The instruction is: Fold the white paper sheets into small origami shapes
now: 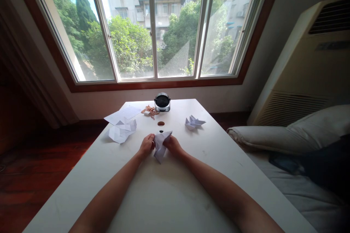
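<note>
A folded piece of white paper (160, 146), with pointed ends at top right and bottom, is held between my two hands over the middle of the white table (164, 193). My left hand (147, 145) pinches its left edge, fingers closed. On the other side my right hand (174, 145) grips it, its fingertips partly hidden behind the paper. To the right lies a folded paper shape with several points (194, 122). Creased, partly unfolded paper (121, 130) rests to the left.
Behind the creased paper is a flat white sheet (123, 114). A round black and silver device (162, 102) stands at the table's far end beside a bundled orange cord (150, 111). A padded seat (290, 178) is on the right, below an air conditioner (308, 65).
</note>
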Tool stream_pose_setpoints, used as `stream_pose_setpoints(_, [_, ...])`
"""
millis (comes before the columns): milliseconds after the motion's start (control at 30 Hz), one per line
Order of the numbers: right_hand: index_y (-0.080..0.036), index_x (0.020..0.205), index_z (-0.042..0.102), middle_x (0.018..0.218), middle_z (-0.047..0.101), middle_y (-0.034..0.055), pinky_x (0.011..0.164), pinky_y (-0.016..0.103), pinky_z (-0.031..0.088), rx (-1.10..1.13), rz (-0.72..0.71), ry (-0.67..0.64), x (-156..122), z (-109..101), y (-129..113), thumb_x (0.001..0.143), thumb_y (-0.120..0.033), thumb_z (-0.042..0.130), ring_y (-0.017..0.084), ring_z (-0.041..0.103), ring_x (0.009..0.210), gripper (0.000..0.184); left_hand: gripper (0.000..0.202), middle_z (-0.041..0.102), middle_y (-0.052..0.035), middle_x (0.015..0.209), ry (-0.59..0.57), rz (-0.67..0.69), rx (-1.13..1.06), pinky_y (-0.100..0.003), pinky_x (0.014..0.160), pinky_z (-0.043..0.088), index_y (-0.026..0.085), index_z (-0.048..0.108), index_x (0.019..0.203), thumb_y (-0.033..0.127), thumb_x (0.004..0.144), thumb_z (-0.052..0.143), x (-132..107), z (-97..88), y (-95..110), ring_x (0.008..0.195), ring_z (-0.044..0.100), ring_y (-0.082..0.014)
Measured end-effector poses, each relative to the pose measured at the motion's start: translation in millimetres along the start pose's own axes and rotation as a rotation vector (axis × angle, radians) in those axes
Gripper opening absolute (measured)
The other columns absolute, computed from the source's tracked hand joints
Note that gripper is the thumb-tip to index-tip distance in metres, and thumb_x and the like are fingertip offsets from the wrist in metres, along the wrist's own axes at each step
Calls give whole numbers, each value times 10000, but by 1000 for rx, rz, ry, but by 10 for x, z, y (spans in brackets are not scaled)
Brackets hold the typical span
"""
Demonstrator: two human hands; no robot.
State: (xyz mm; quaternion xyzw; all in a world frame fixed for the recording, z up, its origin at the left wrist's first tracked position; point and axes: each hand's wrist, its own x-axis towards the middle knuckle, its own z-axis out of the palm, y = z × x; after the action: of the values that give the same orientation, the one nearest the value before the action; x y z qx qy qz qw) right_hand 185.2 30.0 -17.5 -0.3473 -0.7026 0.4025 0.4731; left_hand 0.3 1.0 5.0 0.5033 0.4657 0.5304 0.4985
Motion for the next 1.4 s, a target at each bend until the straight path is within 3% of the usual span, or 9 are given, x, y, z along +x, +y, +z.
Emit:
stream_pose_setpoints(300, [-154,785,683,767,695,56,619,289,459,-219,26,-45,-75,-10,-144,830,-309,623,191,593,680,171,360,539,29,664,-65,-19,-101,-230,538,354,164,575,794,518,813,639,-21,0,44,565,458,-106])
stream_pose_setpoints(400, [-156,878,705,822,716,57,665,292,472,-202,6,-37,-75,-29,-183,824,-266,601,193,610,712,161,287,568,16,680,-67,-6,-50,-230,563,370,158,617,807,445,814,624,-4,-19,32,603,480,-116])
stream_pose_setpoints(533, [-186,1001,725,841,715,26,693,272,472,-143,-41,-56,-73,-48,-234,763,-162,552,182,620,740,295,217,581,17,671,-59,-26,7,-224,553,364,164,647,837,371,774,628,27,-42,-1,592,488,-117])
stream_pose_setpoints(767, [-178,1037,717,819,694,25,619,242,437,-56,-18,-80,-85,-47,-240,689,-110,499,162,587,684,416,307,580,31,659,-49,-59,4,-207,496,323,176,654,954,389,736,687,49,-106,-42,536,476,-104])
stream_pose_setpoints(900, [-173,1078,718,870,701,39,647,241,442,-11,-26,-87,-76,-25,-216,671,-99,464,155,580,707,486,317,616,18,713,13,-37,-40,-212,533,377,171,647,932,384,709,719,93,-147,-67,571,506,-105])
stream_pose_setpoints(1033, [-157,1048,730,879,701,47,636,233,435,50,-52,-133,-72,2,-201,692,-118,473,142,572,694,441,296,650,-8,803,90,1,-88,-228,600,436,170,638,889,366,688,732,140,-160,-114,647,558,-122])
stream_pose_setpoints(1200, [-160,978,738,861,705,42,629,237,452,93,-16,-207,-82,-1,-233,716,-184,579,154,593,698,307,292,653,-12,828,89,-7,-114,-229,609,452,171,633,899,360,699,731,141,-152,-112,652,570,-120])
stream_pose_setpoints(1400, [-172,942,740,831,697,34,622,242,459,47,-5,-147,-77,-7,-234,735,-228,610,156,576,684,251,507,689,-35,827,39,-89,-137,-250,592,472,181,579,1149,387,716,743,85,-140,-9,645,622,-151])
